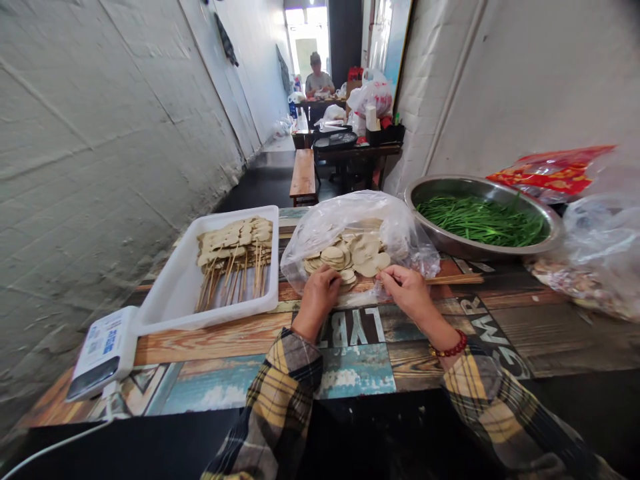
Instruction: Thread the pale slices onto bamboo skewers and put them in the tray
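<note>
My left hand (318, 290) is curled at the near edge of a clear plastic bag (320, 230), fingers closed on pale round slices (363, 257) heaped inside it. My right hand (407, 288) sits just right of it, fingers pinched together at the bag's rim, apparently on a thin wooden skewer (453, 280) that runs off to the right along the table. A white tray (175, 293) to the left holds several slices threaded on skewers (235, 257). Both sleeves are plaid, and a red bead bracelet rings the right wrist.
A steel bowl (553, 223) of green stems stands at the right rear, with plastic bags (600, 253) beside it. A white device with a cable (103, 350) lies near the front left. A white wall runs along the left. A person sits at a far table (319, 79).
</note>
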Demonstrator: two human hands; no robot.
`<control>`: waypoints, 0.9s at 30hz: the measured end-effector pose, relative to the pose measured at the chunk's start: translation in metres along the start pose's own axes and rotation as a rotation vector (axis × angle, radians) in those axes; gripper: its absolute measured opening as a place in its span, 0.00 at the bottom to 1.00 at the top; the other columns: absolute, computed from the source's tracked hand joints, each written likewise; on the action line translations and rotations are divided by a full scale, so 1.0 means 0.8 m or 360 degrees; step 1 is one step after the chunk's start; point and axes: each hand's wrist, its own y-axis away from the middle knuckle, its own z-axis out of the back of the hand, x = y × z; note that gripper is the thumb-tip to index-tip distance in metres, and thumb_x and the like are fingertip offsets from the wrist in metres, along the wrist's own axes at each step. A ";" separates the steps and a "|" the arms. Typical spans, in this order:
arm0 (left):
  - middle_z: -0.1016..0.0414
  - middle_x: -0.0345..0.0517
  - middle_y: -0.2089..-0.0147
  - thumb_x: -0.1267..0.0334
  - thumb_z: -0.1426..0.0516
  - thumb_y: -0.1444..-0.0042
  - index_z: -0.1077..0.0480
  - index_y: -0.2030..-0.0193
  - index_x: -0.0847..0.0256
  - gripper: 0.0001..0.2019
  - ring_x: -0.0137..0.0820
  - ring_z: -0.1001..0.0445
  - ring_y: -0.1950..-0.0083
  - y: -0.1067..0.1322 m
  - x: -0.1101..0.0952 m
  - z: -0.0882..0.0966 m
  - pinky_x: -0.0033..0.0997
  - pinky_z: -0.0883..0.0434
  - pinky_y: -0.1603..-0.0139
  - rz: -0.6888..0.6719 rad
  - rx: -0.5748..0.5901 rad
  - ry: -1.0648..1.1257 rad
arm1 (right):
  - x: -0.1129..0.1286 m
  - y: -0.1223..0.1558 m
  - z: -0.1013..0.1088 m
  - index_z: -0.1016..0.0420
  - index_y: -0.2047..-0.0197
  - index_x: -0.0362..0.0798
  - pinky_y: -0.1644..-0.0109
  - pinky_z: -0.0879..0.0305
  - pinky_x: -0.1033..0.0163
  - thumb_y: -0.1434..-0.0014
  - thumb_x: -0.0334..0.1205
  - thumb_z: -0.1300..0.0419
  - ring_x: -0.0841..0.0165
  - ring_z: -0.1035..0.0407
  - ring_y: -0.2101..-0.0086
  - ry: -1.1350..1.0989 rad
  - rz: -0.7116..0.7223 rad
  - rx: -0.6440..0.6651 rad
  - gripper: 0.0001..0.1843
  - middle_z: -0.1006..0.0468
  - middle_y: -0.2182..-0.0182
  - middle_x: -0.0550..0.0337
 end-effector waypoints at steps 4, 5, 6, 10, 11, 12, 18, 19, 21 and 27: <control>0.28 0.44 0.70 0.71 0.45 0.47 0.27 0.73 0.62 0.07 0.31 0.30 0.65 -0.003 0.004 0.000 0.29 0.37 0.62 0.0130 -0.0072 0.0187 | -0.002 0.000 -0.001 0.23 0.71 0.43 0.75 0.43 0.68 0.42 0.45 0.44 0.72 0.38 0.80 -0.0014 0.0000 0.0004 0.15 0.31 0.83 0.64; 0.28 0.43 0.71 0.71 0.44 0.48 0.27 0.74 0.62 0.07 0.31 0.31 0.66 -0.004 0.005 0.000 0.29 0.38 0.63 0.0182 -0.0095 0.0249 | -0.002 0.000 -0.001 0.23 0.71 0.44 0.75 0.43 0.68 0.42 0.44 0.44 0.72 0.38 0.80 -0.0023 0.0003 0.0001 0.15 0.31 0.83 0.64; 0.28 0.42 0.73 0.70 0.43 0.49 0.27 0.75 0.62 0.06 0.30 0.31 0.67 -0.004 0.006 0.000 0.29 0.38 0.64 0.0249 -0.0121 0.0337 | -0.002 -0.001 -0.001 0.23 0.71 0.44 0.75 0.43 0.68 0.42 0.44 0.44 0.72 0.38 0.79 -0.0034 0.0005 -0.0002 0.15 0.31 0.83 0.64; 0.30 0.39 0.76 0.61 0.40 0.50 0.27 0.73 0.63 0.07 0.26 0.35 0.73 -0.003 0.010 0.004 0.25 0.39 0.70 0.0644 -0.0263 0.1001 | 0.005 0.000 -0.001 0.24 0.72 0.44 0.76 0.44 0.68 0.43 0.46 0.44 0.72 0.39 0.80 -0.0137 -0.0045 0.0001 0.15 0.33 0.84 0.65; 0.29 0.39 0.75 0.58 0.40 0.50 0.27 0.72 0.63 0.09 0.25 0.35 0.73 -0.002 0.010 0.007 0.25 0.39 0.71 0.0727 -0.0298 0.1207 | 0.008 0.001 -0.001 0.24 0.72 0.44 0.77 0.45 0.68 0.43 0.47 0.43 0.72 0.40 0.81 -0.0189 -0.0076 0.0017 0.16 0.34 0.84 0.66; 0.29 0.39 0.74 0.56 0.39 0.51 0.27 0.70 0.63 0.11 0.25 0.34 0.73 -0.001 0.010 0.009 0.24 0.38 0.71 0.0785 -0.0332 0.1408 | 0.010 0.002 0.000 0.25 0.72 0.44 0.78 0.46 0.68 0.43 0.48 0.43 0.73 0.42 0.82 -0.0248 -0.0113 0.0041 0.16 0.35 0.85 0.67; 0.24 0.43 0.68 0.55 0.34 0.57 0.30 0.65 0.62 0.16 0.28 0.27 0.71 0.000 -0.001 0.021 0.26 0.32 0.71 0.0882 -0.0367 0.2117 | 0.018 0.012 0.002 0.26 0.71 0.44 0.83 0.54 0.71 0.44 0.52 0.41 0.77 0.48 0.85 -0.0441 -0.0319 0.0285 0.18 0.37 0.86 0.69; 0.24 0.43 0.68 0.54 0.34 0.57 0.30 0.64 0.62 0.17 0.28 0.26 0.71 0.000 -0.002 0.021 0.25 0.32 0.72 0.0900 -0.0373 0.2144 | 0.018 0.014 0.003 0.26 0.70 0.44 0.83 0.55 0.71 0.43 0.52 0.41 0.77 0.48 0.85 -0.0459 -0.0341 0.0340 0.18 0.38 0.86 0.69; 0.24 0.44 0.67 0.53 0.35 0.56 0.29 0.63 0.63 0.18 0.28 0.27 0.72 -0.001 -0.004 0.021 0.25 0.33 0.74 0.0918 -0.0398 0.2170 | 0.019 0.018 0.004 0.25 0.68 0.44 0.84 0.56 0.72 0.43 0.53 0.41 0.78 0.49 0.86 -0.0508 -0.0374 0.0437 0.18 0.38 0.86 0.69; 0.23 0.44 0.67 0.64 0.32 0.62 0.26 0.61 0.66 0.18 0.25 0.28 0.70 -0.003 0.001 0.017 0.23 0.33 0.71 0.0864 -0.0398 0.2040 | 0.027 0.024 0.008 0.25 0.67 0.44 0.85 0.57 0.73 0.47 0.56 0.38 0.79 0.51 0.85 -0.0532 -0.0486 0.0601 0.21 0.39 0.85 0.70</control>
